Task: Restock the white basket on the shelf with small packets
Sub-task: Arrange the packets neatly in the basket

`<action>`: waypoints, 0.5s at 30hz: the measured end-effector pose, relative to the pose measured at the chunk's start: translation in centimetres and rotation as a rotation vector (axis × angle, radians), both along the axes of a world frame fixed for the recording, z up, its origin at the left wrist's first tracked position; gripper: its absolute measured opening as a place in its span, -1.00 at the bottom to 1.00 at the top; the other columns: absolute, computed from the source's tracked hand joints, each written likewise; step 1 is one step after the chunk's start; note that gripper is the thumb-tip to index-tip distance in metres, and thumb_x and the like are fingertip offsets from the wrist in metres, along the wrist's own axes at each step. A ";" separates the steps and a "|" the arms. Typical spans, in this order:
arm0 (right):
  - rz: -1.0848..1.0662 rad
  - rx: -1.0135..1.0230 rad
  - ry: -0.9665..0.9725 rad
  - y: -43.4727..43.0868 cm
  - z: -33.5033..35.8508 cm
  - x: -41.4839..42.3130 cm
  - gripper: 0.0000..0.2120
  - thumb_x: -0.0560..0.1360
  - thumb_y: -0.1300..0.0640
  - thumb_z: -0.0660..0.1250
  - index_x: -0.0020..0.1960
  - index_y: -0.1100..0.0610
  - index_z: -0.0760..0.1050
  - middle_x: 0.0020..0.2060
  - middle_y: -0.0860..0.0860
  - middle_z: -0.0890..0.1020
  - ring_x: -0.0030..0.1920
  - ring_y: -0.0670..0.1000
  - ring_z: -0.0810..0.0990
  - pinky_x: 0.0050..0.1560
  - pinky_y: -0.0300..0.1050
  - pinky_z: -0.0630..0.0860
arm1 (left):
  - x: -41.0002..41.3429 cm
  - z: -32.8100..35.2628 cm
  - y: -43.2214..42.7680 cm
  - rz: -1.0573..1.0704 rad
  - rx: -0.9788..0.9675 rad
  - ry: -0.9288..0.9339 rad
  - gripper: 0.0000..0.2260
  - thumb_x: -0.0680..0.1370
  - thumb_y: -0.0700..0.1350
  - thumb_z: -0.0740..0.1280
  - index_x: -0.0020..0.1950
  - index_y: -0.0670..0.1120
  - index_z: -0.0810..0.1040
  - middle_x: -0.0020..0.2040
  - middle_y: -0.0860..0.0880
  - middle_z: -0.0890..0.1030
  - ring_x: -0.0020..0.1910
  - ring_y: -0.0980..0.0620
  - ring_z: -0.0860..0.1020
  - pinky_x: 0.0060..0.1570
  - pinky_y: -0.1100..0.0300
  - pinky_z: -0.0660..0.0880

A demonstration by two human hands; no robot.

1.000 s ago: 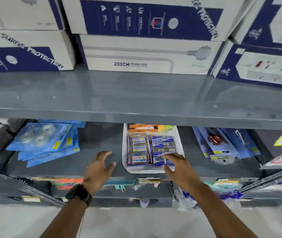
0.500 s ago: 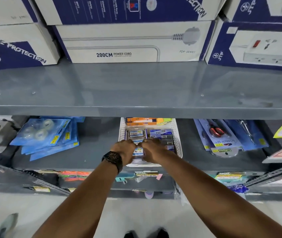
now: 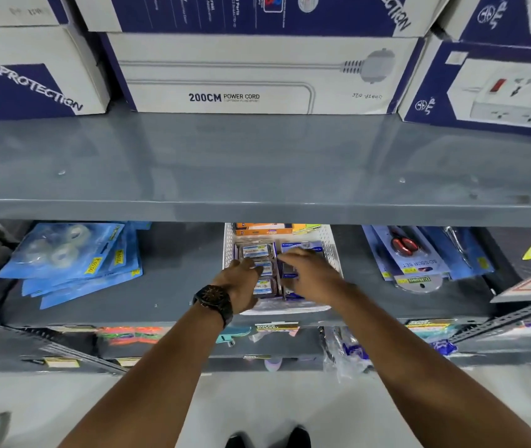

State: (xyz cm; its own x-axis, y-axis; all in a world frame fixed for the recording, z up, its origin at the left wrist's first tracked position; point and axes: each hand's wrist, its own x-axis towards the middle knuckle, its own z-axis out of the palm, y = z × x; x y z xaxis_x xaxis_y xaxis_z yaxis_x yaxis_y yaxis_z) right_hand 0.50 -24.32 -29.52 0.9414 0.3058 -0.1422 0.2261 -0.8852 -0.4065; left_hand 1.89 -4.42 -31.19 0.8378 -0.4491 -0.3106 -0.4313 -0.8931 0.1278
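The white perforated basket [image 3: 332,253] stands on the middle grey shelf, filled with small packets in two columns. White-and-blue labelled packets [image 3: 256,252] fill the left column and dark blue packets [image 3: 308,244] the right one. Orange and yellow packs [image 3: 264,228] lie at the basket's back. Both my hands are inside the basket. My left hand [image 3: 241,282], with a dark watch on its wrist, rests its bent fingertips on the left column. My right hand [image 3: 311,273] lies flat with spread fingers over the right column. Neither hand lifts a packet.
The upper shelf [image 3: 257,163] juts out above the basket and carries power-cord boxes [image 3: 257,76]. Blue tape packs [image 3: 63,253] lie left of the basket and scissor sets [image 3: 413,257] right of it. More goods and a plastic bag [image 3: 345,354] hang on the lower shelf.
My left hand came in from beside the basket and joined the right over the packets. Since then both hands have slid further in, and the right hand's fingers have spread.
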 end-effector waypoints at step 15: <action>0.034 -0.247 0.108 -4.0 0.6 -1.2 -0.68 0.35 0.36 0.34 0.04 0.07 0.59 0.03 0.09 0.59 0.03 0.16 0.57 -0.07 -0.04 0.53 | 0.2 -2.9 -6.7 0.198 -0.618 0.265 -0.88 0.39 -0.14 0.30 -0.17 -0.11 0.62 -0.05 -0.22 0.66 -0.08 -0.17 0.56 0.07 -0.03 0.49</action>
State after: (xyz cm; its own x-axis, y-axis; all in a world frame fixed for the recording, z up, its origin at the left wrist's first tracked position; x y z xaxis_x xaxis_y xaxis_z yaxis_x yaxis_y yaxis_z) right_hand -0.72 -28.34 -28.91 0.9063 0.2808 -0.3158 0.2246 -0.9531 -0.2029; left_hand 2.05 -11.07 -34.12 0.8535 -0.4558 -0.2526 -0.1519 -0.6812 0.7162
